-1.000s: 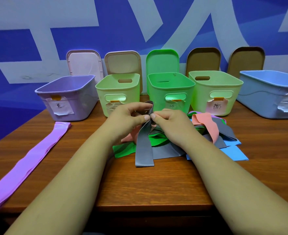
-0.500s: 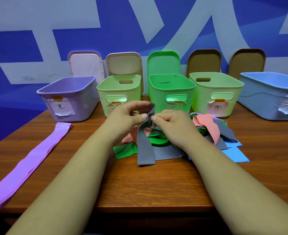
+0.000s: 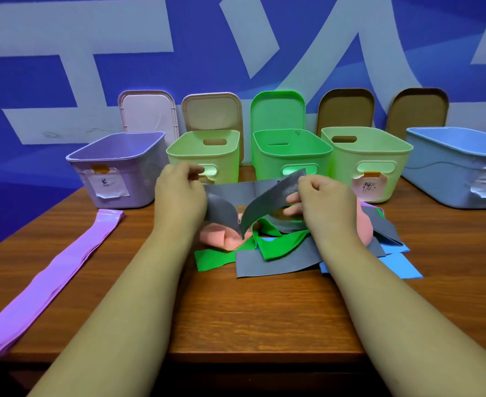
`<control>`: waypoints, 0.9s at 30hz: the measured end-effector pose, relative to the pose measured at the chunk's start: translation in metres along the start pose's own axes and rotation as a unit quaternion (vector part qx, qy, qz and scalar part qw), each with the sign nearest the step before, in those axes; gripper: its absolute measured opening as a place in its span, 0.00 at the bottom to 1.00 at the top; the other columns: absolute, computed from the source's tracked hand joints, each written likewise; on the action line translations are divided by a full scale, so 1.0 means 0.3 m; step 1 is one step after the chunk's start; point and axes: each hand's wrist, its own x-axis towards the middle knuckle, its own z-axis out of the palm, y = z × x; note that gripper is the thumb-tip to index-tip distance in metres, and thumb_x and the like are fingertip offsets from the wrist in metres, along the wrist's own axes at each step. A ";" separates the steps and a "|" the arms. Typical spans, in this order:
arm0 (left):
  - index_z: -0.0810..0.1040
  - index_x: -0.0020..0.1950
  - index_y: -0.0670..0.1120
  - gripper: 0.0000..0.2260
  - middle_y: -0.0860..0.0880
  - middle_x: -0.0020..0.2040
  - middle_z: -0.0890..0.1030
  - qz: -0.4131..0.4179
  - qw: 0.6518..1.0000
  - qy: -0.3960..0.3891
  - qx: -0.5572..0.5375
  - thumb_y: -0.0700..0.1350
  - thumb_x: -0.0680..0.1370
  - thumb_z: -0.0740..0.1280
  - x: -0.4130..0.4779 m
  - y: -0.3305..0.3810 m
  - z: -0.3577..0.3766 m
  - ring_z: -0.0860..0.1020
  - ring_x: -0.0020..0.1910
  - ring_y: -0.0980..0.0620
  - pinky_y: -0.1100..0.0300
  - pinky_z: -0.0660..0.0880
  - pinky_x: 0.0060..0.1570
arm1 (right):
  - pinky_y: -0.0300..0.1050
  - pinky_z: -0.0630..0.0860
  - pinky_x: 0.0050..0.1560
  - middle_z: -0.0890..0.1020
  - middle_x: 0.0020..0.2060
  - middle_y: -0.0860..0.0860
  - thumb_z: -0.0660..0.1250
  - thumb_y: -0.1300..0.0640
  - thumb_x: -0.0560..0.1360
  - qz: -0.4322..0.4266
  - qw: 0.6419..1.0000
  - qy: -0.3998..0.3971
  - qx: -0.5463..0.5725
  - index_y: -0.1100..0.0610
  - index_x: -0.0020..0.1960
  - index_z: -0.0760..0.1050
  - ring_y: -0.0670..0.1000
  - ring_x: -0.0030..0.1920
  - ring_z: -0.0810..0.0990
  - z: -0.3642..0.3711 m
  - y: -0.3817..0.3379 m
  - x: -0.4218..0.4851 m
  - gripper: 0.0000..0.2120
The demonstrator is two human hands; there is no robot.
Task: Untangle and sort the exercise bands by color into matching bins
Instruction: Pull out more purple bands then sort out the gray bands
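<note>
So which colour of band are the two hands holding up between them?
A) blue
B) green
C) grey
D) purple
C: the left hand and the right hand each grip the grey band, lifted above the pile.

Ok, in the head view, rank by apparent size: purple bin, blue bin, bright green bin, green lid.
1. blue bin and purple bin: look about alike; the blue one runs off the frame edge, so no ranking between them.
2. bright green bin: narrower.
3. green lid: smallest, its lower part hidden behind that bin.
</note>
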 end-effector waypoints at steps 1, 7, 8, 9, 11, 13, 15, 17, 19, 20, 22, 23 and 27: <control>0.87 0.58 0.49 0.19 0.48 0.58 0.84 -0.011 0.999 -0.023 -0.026 0.37 0.75 0.61 -0.008 0.007 0.003 0.80 0.59 0.48 0.61 0.72 0.62 | 0.45 0.80 0.38 0.87 0.36 0.50 0.61 0.59 0.82 -0.003 1.000 -0.005 0.006 0.61 0.42 0.82 0.50 0.32 0.87 0.003 -0.001 -0.002 0.15; 0.87 0.54 0.53 0.14 0.52 0.52 0.83 0.025 0.988 -0.155 -0.009 0.40 0.76 0.65 -0.044 0.041 0.029 0.80 0.53 0.50 0.54 0.78 0.57 | 0.47 0.85 0.49 0.87 0.41 0.46 0.68 0.56 0.83 -0.092 0.991 -0.096 -0.001 0.44 0.57 0.85 0.47 0.41 0.86 0.029 0.007 -0.010 0.09; 0.86 0.58 0.53 0.15 0.52 0.54 0.82 0.050 0.986 -0.157 -0.004 0.40 0.77 0.65 -0.039 0.045 0.030 0.78 0.54 0.51 0.54 0.76 0.59 | 0.42 0.83 0.51 0.87 0.44 0.44 0.70 0.56 0.82 -0.125 0.984 -0.121 -0.025 0.43 0.57 0.86 0.45 0.44 0.85 0.034 0.007 -0.016 0.10; 0.84 0.61 0.53 0.15 0.52 0.57 0.81 0.062 0.985 -0.161 -0.012 0.40 0.78 0.66 -0.035 0.046 0.030 0.78 0.55 0.51 0.55 0.75 0.60 | 0.38 0.79 0.49 0.86 0.46 0.44 0.72 0.55 0.81 -0.154 0.976 -0.146 -0.048 0.43 0.57 0.87 0.44 0.45 0.83 0.039 0.007 -0.024 0.09; 0.80 0.66 0.54 0.15 0.54 0.60 0.81 0.047 0.982 -0.175 -0.056 0.43 0.82 0.64 -0.026 0.040 0.035 0.79 0.56 0.53 0.54 0.75 0.62 | 0.35 0.73 0.43 0.80 0.42 0.47 0.75 0.53 0.79 -0.179 0.962 -0.192 -0.078 0.42 0.54 0.88 0.43 0.41 0.79 0.047 0.004 -0.040 0.08; 0.81 0.66 0.54 0.12 0.53 0.61 0.82 0.002 0.975 -0.208 -0.083 0.50 0.86 0.61 -0.021 0.023 0.048 0.79 0.60 0.52 0.53 0.75 0.63 | 0.40 0.71 0.43 0.74 0.40 0.47 0.77 0.50 0.78 -0.196 0.944 -0.241 -0.111 0.40 0.52 0.88 0.45 0.41 0.77 0.047 0.007 -0.050 0.06; 0.82 0.63 0.53 0.15 0.50 0.60 0.83 -0.032 0.966 -0.248 -0.065 0.56 0.86 0.59 -0.020 -0.004 0.059 0.81 0.59 0.48 0.49 0.76 0.62 | 0.43 0.71 0.46 0.73 0.39 0.46 0.78 0.48 0.77 -0.212 0.928 -0.278 -0.130 0.40 0.52 0.88 0.46 0.42 0.77 0.044 0.014 -0.056 0.05; 0.83 0.63 0.52 0.14 0.49 0.61 0.84 0.003 0.958 -0.285 0.031 0.54 0.86 0.62 -0.012 -0.022 0.061 0.80 0.60 0.47 0.53 0.76 0.60 | 0.47 0.73 0.47 0.74 0.40 0.47 0.77 0.47 0.77 -0.202 0.925 -0.298 -0.125 0.40 0.50 0.88 0.46 0.42 0.77 0.040 0.013 -0.059 0.03; 0.83 0.66 0.52 0.13 0.51 0.62 0.84 0.025 0.952 -0.298 0.071 0.52 0.84 0.67 -0.007 -0.033 0.068 0.81 0.61 0.49 0.55 0.76 0.59 | 0.50 0.74 0.46 0.76 0.40 0.47 0.75 0.46 0.78 -0.178 0.929 -0.299 -0.124 0.41 0.48 0.88 0.46 0.41 0.77 0.040 0.011 -0.058 0.03; 0.82 0.67 0.53 0.13 0.53 0.61 0.84 0.015 0.952 -0.301 0.054 0.52 0.83 0.69 -0.006 -0.030 0.069 0.81 0.60 0.51 0.54 0.77 0.60 | 0.49 0.73 0.46 0.78 0.41 0.46 0.73 0.46 0.79 -0.169 0.932 -0.294 -0.129 0.41 0.46 0.88 0.45 0.41 0.77 0.042 0.011 -0.056 0.05; 0.82 0.66 0.54 0.14 0.56 0.56 0.85 -0.039 0.953 -0.301 -0.020 0.49 0.80 0.73 -0.010 -0.026 0.072 0.84 0.54 0.51 0.46 0.83 0.56 | 0.46 0.75 0.46 0.81 0.42 0.44 0.72 0.48 0.79 -0.151 0.939 -0.276 -0.137 0.43 0.44 0.88 0.43 0.43 0.79 0.045 0.012 -0.053 0.07; 0.83 0.64 0.54 0.14 0.56 0.53 0.86 -0.067 0.951 -0.297 -0.055 0.45 0.79 0.74 -0.013 -0.025 0.074 0.85 0.51 0.50 0.44 0.85 0.51 | 0.45 0.76 0.48 0.82 0.43 0.43 0.71 0.50 0.79 -0.146 0.944 -0.261 -0.138 0.44 0.43 0.87 0.42 0.45 0.80 0.048 0.015 -0.049 0.08; 0.85 0.56 0.54 0.15 0.53 0.48 0.86 -0.089 0.952 -0.255 -0.146 0.35 0.77 0.71 -0.015 -0.009 0.070 0.87 0.49 0.46 0.47 0.85 0.44 | 0.43 0.71 0.42 0.82 0.40 0.45 0.70 0.54 0.79 -0.122 0.961 -0.193 -0.154 0.45 0.46 0.83 0.43 0.41 0.78 0.062 0.034 -0.019 0.06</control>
